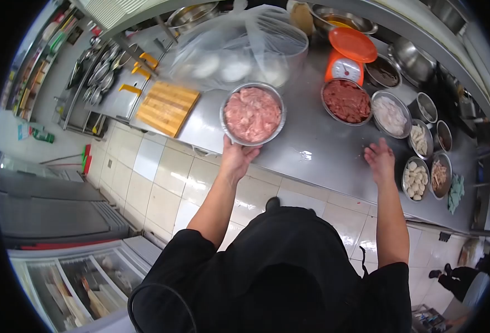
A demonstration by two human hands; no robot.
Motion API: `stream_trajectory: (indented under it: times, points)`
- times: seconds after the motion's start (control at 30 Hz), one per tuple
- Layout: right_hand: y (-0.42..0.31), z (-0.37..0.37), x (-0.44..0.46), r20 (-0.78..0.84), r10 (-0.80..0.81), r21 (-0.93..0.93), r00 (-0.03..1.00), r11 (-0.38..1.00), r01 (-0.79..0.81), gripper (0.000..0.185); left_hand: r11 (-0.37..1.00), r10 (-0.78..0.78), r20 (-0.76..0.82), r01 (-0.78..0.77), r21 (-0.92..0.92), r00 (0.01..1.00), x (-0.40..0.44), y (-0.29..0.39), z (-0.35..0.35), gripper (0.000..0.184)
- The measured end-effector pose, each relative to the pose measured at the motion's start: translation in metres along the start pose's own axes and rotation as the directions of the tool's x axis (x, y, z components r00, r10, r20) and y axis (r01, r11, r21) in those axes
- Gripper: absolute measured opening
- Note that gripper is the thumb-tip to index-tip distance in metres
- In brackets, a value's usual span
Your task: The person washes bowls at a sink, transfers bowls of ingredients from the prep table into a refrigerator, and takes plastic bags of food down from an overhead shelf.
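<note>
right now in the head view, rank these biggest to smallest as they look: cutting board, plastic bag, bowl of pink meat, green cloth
1. Plastic bag
2. Bowl of pink meat, perhaps helped by nearness to the camera
3. Cutting board
4. Green cloth

Shiny met. bowl (pixel 283 117), smooth s/s table (pixel 306 130), wooden board (pixel 167 108), crinkly see-thru plas. bag (pixel 245 47), glossy plas. scale (pixel 353 45)

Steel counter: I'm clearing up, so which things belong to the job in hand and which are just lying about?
Likely in the job:
pale pink meat, in the bowl held by the left hand
whitish food, nearest the open right hand

Seemingly just lying about:
wooden board
green cloth
orange scale, nothing on it
</note>
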State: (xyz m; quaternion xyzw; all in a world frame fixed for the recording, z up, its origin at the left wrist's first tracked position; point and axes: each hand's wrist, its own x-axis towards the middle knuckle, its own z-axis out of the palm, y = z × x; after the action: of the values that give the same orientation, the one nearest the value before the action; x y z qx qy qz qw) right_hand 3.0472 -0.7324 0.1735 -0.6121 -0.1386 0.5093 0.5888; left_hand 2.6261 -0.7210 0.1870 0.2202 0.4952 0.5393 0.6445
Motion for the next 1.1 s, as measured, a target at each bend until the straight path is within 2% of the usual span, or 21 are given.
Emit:
stream_trajectory:
  times: [0.13,0.2,0.23,0.3,0.47,0.63,0.67,0.8,0.9,0.93,1.1]
  points:
    - [-0.017,-0.006,0.020,-0.087,0.033,0.097,0.996,0.995,-0.025,0.059,0.997,-0.054,-0.003,0.053,-0.048,0.999,-0.002,0.009,-0.005,0.036]
    - [-0.020,-0.011,0.028,-0.049,-0.013,0.104,0.999,0.994,0.018,0.058,0.997,-0.063,0.003,0.063,-0.042,0.998,-0.004,0.015,-0.005,0.035]
    - [-0.023,-0.012,0.031,-0.076,-0.006,0.127,0.997,0.992,0.016,0.054,0.995,-0.067,0.071,0.072,-0.071,0.995,0.004,0.009,-0.016,0.035]
    - [-0.032,-0.012,0.034,-0.112,-0.009,0.153,0.994,0.988,0.026,0.049,0.995,-0.091,0.063,0.094,-0.037,0.994,0.005,0.012,-0.016,0.038]
    - [-0.041,-0.011,0.046,-0.149,0.012,0.187,0.989,0.982,0.016,0.041,0.987,-0.118,0.044,0.123,-0.107,0.992,0.005,0.011,-0.018,0.038]
    - [-0.037,-0.015,0.054,-0.185,-0.098,0.140,0.978,0.982,0.125,0.032,0.978,-0.127,-0.019,0.122,-0.166,0.992,-0.006,0.017,-0.016,0.041]
    - [-0.038,-0.012,0.052,-0.216,-0.105,0.129,0.971,0.983,0.134,0.031,0.984,-0.115,-0.044,0.108,-0.139,0.992,-0.004,0.015,-0.018,0.040]
    - [-0.043,-0.008,0.047,-0.261,-0.107,0.042,0.959,0.992,0.122,0.028,0.988,-0.125,0.014,0.123,0.092,0.992,0.010,0.018,-0.020,0.037]
    - [-0.040,-0.008,0.030,-0.285,-0.109,0.027,0.952,0.992,0.121,0.029,0.971,-0.194,0.067,0.182,0.153,0.979,0.026,0.022,-0.029,0.035]
    - [-0.037,-0.010,0.025,-0.279,-0.096,0.037,0.956,0.993,0.111,0.031,0.966,-0.208,0.031,0.200,0.164,0.978,0.023,0.028,-0.021,0.033]
    - [-0.016,-0.025,-0.009,-0.235,-0.070,0.133,0.969,0.986,0.103,0.032,0.960,-0.229,0.133,0.202,0.192,0.964,0.036,0.034,-0.032,0.030]
